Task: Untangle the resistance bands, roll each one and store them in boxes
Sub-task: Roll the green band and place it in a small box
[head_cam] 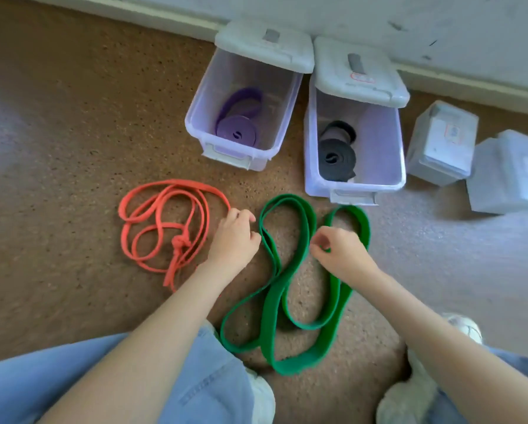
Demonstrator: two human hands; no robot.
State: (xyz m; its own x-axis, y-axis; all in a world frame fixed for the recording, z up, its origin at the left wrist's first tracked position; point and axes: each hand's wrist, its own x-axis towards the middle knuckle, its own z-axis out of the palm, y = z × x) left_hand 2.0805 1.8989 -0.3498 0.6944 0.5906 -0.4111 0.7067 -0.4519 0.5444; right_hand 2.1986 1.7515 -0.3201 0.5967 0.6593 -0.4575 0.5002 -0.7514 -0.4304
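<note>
Two bands are already stored: a rolled purple rubber band [236, 131] is lying in the clear plastic box [195, 117] at 12 o'clock, and a rolled black rubber band [336, 157] is lying in the second clear plastic box [399, 154] at 1 o'clock. Each box's white lid is tipped back against the wall. Two closed grey lidded boxes [440, 145] are standing at 2 o'clock.

The wide green flat rubber band [272, 301] is being handled now; it is lying in loose loops on the brown speckled carpet [57, 133] at the centre, stretching toward 6 o'clock. The left hand [235, 237] is being held with curled fingers between the two loose bands, just beside the green loop's left edge; whether anything is pinched cannot be told. The right hand [339, 249] is being held with curled fingertips at the green band's right-hand loop, apparently pinching its edge.

The thin orange-red rubber band [164, 221], lying at 10 o'clock, is judged still knotted.

The step in hand is judged to be the straightening of the green band. Next, the loops are to be pulled flat, one end gripped, and rolling begun; a grey box is to be opened.
</note>
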